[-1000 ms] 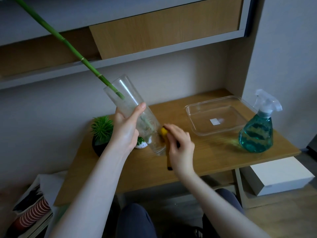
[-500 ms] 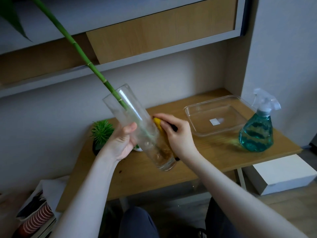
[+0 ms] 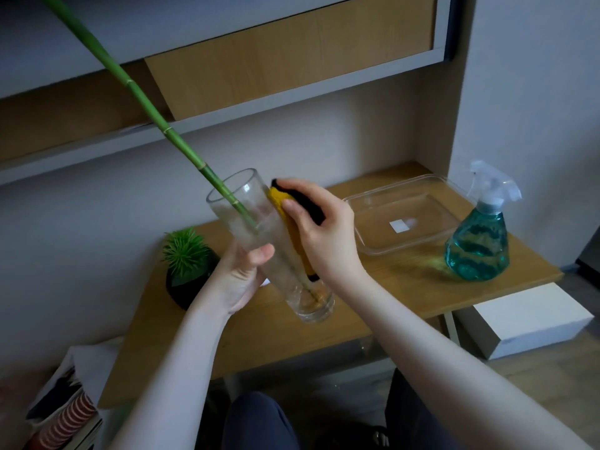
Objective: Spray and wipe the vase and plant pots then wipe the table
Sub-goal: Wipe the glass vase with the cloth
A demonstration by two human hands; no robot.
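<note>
Here, a clear glass vase [image 3: 259, 241] tilted to the upper left above the wooden table [image 3: 373, 297], off its surface. Inside the vase, 1 green bamboo stalk [image 3: 143, 99] running out through the mouth and up to the top left corner; near the base, a brownish tangle, too blurred to tell more. On the table's right side, a clear shallow tray [image 3: 367, 241] with a small white label on its bottom. Just beside the tray, at the right edge, a spray bottle [image 3: 477, 245] with teal liquid filling the rounded body and a clear trigger head on top. At the back left, a dark round plant pot [image 3: 185, 284] with spiky green leaves, partly behind the left wrist.

Left hand [image 3: 240, 274] wrapped round the vase's middle from below, thumb laid across the near glass. Right hand [image 3: 321, 235] pinching a yellow-and-black cloth [image 3: 285, 219] between thumb and curled fingers, pressing it flat against the vase's right wall near the rim. So the vase between both hands, touching each. Below the table at right, a white box [image 3: 526, 323] on the floor; at bottom left, a stack of striped paper cups [image 3: 68, 423].
</note>
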